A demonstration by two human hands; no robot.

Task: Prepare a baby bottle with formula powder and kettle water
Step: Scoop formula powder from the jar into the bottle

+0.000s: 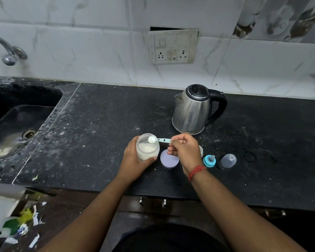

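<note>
My left hand [135,160] grips a clear jar of white formula powder [147,147], open at the top, on the black counter. My right hand [185,151] pinches the handle of a light-blue scoop [159,140]; its bowl is heaped with powder and sits over the jar's rim. The jar's lilac lid [169,159] lies flat between my hands. Behind my right hand a sliver of the baby bottle [200,150] shows, mostly hidden. A teal ring with its nipple [209,160] and a clear cap [228,160] lie to the right. The steel kettle [193,110] stands behind.
A dark sink [16,124] with a tap [9,53] lies at the left. A wall socket plate [173,46] is above the kettle. The counter's front edge [171,195] runs just below my wrists. Litter lies on the floor at lower left.
</note>
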